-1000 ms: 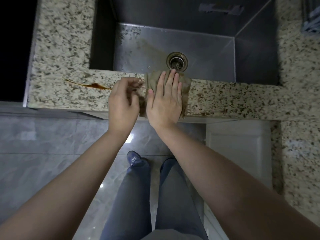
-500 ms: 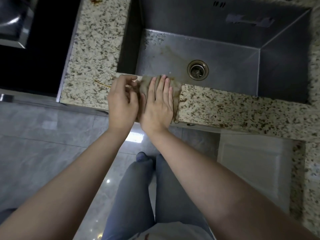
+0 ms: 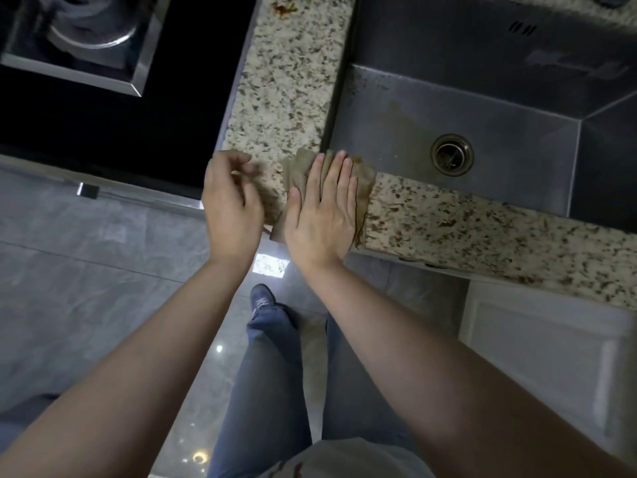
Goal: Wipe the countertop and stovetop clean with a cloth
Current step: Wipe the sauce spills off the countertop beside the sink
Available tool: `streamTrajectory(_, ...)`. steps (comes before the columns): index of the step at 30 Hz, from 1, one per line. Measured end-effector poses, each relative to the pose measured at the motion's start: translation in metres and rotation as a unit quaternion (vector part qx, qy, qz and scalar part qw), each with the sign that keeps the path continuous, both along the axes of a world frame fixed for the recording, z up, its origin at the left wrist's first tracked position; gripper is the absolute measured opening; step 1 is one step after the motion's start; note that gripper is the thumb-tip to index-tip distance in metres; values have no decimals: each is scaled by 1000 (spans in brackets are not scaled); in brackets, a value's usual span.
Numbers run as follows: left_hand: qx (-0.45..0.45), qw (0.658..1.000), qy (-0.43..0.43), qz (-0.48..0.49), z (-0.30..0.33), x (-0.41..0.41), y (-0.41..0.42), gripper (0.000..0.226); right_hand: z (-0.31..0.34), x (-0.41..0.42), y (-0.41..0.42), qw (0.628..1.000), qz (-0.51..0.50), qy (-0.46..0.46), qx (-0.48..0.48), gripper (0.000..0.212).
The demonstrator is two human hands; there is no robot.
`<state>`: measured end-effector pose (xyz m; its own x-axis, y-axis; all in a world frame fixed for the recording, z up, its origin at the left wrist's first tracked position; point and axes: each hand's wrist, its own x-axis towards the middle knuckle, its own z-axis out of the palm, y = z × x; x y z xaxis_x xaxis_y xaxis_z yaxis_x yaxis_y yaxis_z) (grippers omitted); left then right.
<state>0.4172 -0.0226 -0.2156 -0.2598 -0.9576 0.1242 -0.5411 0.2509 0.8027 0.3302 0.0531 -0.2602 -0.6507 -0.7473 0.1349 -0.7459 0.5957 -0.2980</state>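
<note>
A brownish cloth (image 3: 297,171) lies on the speckled granite countertop (image 3: 286,81), on the narrow front strip at the sink's near left corner. My right hand (image 3: 322,208) presses flat on it with fingers spread, and the cloth's near edge hangs over the counter front. My left hand (image 3: 229,201) hovers just left of the cloth with fingers loosely curled, holding nothing, beside the corner of the black glass stovetop (image 3: 120,132). A burner (image 3: 93,29) shows at the top left.
A steel sink (image 3: 482,108) with a round drain (image 3: 451,154) is set behind the front strip. An orange-brown stain (image 3: 284,8) marks the granite far back. Below are a white cabinet door (image 3: 544,339), grey floor tiles and my shoe (image 3: 262,298).
Both hands and the cloth have slid left along the front strip toward the stovetop. The brown streak seen left of the hands is out of sight. My left hand has come off the cloth's edge.
</note>
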Motion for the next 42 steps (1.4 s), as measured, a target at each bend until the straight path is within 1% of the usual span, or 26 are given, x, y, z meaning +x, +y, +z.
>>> streamTrajectory(5, 21, 999, 18, -17, 2, 24, -32, 33, 0, 29, -36, 999, -37, 0, -3, 63)
streamTrajectory(9, 47, 998, 28, -41, 1, 42, -53, 32, -1, 44, -57, 998, -50, 3, 28, 63)
streamTrajectory(12, 58, 996, 34, -50, 1, 51, -64, 34, 0, 46, -62, 998, -37, 23, 51, 63)
streamTrajectory(16, 76, 994, 42, -61, -3, 58, -74, 36, 3, 52, -71, 994, -7, 42, 106, 66)
streamTrajectory(19, 83, 993, 44, -72, -5, 59, -79, 35, 3, 55, -77, 992, -11, 46, 114, 66)
streamTrajectory(22, 85, 992, 49, -81, -7, 59, -80, 35, 0, 53, -77, 994, -12, 57, 93, 63)
streamTrajectory(26, 81, 991, 60, -85, -10, 60, -82, 33, -2, 49, -81, 996, 33, 59, 56, 60)
streamTrajectory(31, 77, 991, 63, -85, -9, 61, -79, 32, -4, 47, -78, 993, 109, 16, -43, 49)
streamTrajectory(35, 72, 992, 61, -81, -8, 65, -76, 31, -9, 45, -69, 981, 158, 6, -114, 39)
streamTrajectory(39, 75, 993, 59, -74, -8, 71, -68, 31, -8, 47, -56, 970, 183, -17, -157, 33)
streamTrajectory(42, 72, 994, 54, -65, -6, 73, -62, 29, -6, 51, -46, 968, 169, -52, -180, 31)
